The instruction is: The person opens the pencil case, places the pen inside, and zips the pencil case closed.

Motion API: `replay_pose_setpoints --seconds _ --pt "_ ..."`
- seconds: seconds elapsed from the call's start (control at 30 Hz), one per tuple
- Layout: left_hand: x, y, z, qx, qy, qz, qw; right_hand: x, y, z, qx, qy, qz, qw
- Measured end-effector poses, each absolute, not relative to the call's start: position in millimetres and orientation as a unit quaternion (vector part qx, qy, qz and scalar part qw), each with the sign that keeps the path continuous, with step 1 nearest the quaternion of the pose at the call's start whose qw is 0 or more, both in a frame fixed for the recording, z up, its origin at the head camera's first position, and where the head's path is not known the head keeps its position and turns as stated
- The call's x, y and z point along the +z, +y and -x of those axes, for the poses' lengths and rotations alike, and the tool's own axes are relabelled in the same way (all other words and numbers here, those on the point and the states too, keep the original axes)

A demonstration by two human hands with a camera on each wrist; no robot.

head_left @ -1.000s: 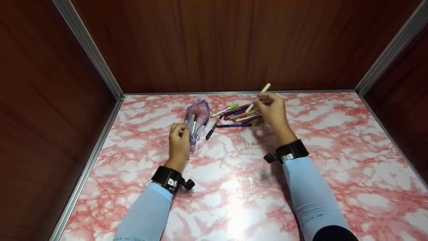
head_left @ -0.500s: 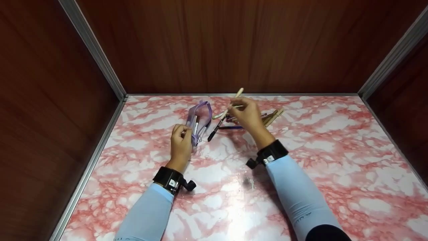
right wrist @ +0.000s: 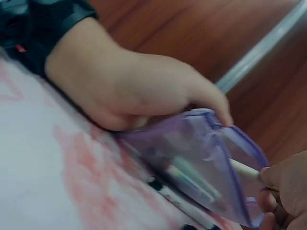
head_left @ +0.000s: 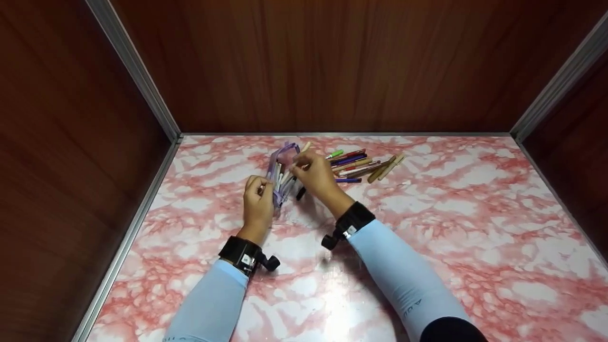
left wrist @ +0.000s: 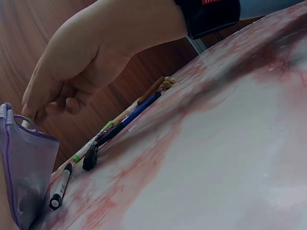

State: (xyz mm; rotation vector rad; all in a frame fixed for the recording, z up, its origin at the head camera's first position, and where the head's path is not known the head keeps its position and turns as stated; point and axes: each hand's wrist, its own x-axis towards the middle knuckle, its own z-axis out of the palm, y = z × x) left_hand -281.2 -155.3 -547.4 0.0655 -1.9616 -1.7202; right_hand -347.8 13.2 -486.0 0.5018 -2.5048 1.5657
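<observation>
Two hands are working at the purple mesh pencil pouch (head_left: 283, 170) on the tabletop (head_left: 427, 228): my left hand (head_left: 257, 205) is gripping its edge, my right hand (head_left: 316, 176) is pinching a cream pen (head_left: 304, 148) at its mouth.

Both hands (head_left: 289, 187) at purple pouch (head_left: 281, 172)

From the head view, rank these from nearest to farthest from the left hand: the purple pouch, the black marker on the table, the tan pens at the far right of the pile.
1. purple pouch: gripped by the left hand at its near edge.
2. black marker: just right of the pouch, beneath the right hand.
3. tan pens: at the pile's right end, well past the right hand.
</observation>
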Motion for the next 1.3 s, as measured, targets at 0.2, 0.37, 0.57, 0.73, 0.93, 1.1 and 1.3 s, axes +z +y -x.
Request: replay_pose_setpoints --seconds 0.2,0.37,0.57,0.73,0.93,1.1,1.3 --pt "-547 -157 282 -0.618 -0.739 -0.024 0.268 -492 3 342 0.476 -0.852 -0.215 0.022" --pt "-548 -158 282 -0.616 -0.739 -0.021 0.27 -491 4 338 0.45 -0.86 -0.242 0.01" --pt "-550 -157 283 -0.61 -0.737 -0.011 0.291 -492 25 341 0.455 -0.859 -0.232 0.036" --pt "-548 -156 282 -0.604 -0.743 -0.014 0.288 -496 60 349 0.471 -0.861 -0.188 0.034" --pt "-548 -153 282 -0.603 -0.75 -0.015 0.271 -501 114 359 0.489 -0.864 -0.12 0.016" --pt "-547 -153 279 -0.616 -0.743 -0.022 0.26 -496 150 370 0.464 -0.88 -0.082 0.056" --pt "-546 -155 280 -0.631 -0.731 -0.026 0.258 -484 187 380 0.425 -0.9 -0.035 0.095"
